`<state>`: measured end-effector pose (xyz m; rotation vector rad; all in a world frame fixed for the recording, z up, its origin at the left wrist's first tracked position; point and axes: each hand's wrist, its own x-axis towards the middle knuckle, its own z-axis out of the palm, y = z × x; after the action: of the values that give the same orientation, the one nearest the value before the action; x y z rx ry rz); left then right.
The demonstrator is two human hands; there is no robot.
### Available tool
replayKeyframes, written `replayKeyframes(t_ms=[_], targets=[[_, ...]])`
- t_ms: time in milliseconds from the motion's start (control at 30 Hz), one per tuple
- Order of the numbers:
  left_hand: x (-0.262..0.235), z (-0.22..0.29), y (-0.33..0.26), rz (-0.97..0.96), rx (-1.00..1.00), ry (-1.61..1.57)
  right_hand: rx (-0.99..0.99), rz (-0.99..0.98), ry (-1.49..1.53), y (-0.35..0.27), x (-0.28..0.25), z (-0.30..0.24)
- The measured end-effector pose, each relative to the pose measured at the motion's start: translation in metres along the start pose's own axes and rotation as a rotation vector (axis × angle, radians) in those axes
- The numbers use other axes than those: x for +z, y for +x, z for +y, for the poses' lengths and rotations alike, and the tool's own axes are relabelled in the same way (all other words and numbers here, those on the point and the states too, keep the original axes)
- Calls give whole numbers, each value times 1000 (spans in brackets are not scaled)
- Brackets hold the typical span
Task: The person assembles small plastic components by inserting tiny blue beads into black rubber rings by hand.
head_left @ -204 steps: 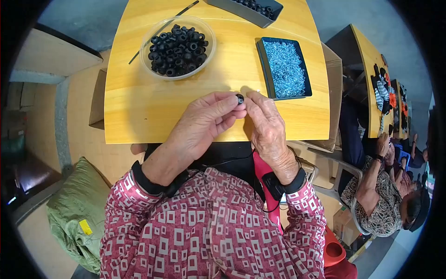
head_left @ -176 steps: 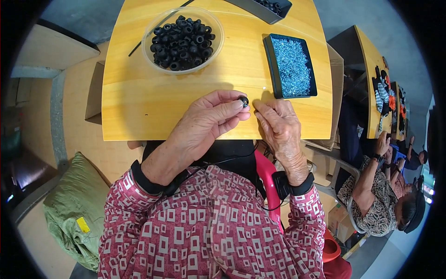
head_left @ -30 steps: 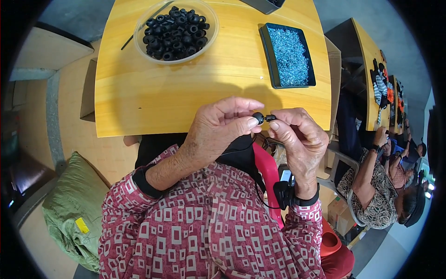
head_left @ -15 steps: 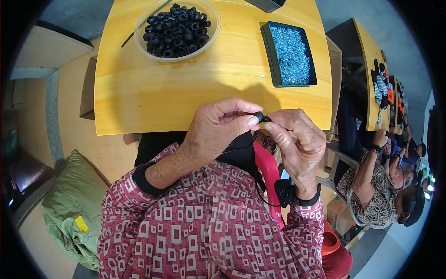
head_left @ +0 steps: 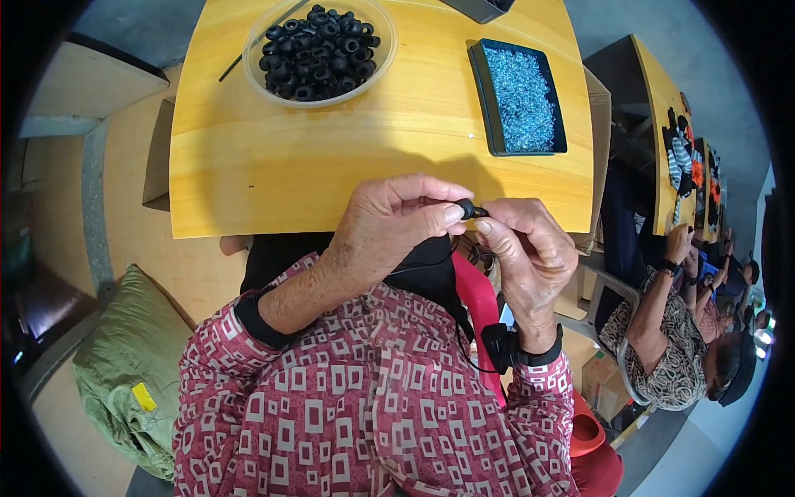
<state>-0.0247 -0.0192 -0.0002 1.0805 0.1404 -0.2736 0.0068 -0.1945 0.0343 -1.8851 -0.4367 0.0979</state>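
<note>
Close to the table's near edge, my left hand (head_left: 387, 219) pinches a small black round piece (head_left: 465, 208) between thumb and forefinger. It looks like one of the black hollow round pieces (head_left: 319, 56) heaped in the clear plastic bowl (head_left: 389, 60). Facing it, my right hand (head_left: 534, 248) has thumb and forefinger closed on a thin dark end (head_left: 480, 213) that meets the round piece. Fingers hide part of both, so I cannot tell whether they are one thing. A black tray (head_left: 495, 124) of small clear-blue beads (head_left: 520, 98) lies beyond my right hand.
The yellow wooden table (head_left: 331, 166) spreads ahead of me. A dark thin stick (head_left: 233, 66) leans by the bowl, and a dark box (head_left: 484, 8) sits at the far edge. A green sack (head_left: 128, 364) stands left; a person (head_left: 662, 331) sits at another table on the right.
Both hands stay nearly in place, with the right hand's fingers shifting slightly at the dark end. The whole view has moved a little.
</note>
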Motion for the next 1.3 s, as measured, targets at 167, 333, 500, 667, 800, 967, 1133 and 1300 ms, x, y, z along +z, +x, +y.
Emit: replayKeyframes(t_ms=[167,333,500,667,800,967,1133,1300], targets=[[-1,-2,-1,29,2,18,-124,-19,-59,0,3,7],[-7,-4,-1,-9,60,155,-19,-112,6,-6,5,12],[-8,3,-2,-77,69,206,-116,-186,-72,-4,2,15],[-8,18,-3,-99,-26,285,-148,-297,-187,-2,1,7],[-11,22,-4,-132,-73,355,-208,-321,-226,-4,4,6],[-9,16,-8,-64,-70,279,-241,-288,-337,-8,5,10],[-16,10,-13,-96,-84,9,-181,-256,-220,-12,9,8],[-17,9,-18,-82,-179,-75,-156,-220,-161,-15,13,8]])
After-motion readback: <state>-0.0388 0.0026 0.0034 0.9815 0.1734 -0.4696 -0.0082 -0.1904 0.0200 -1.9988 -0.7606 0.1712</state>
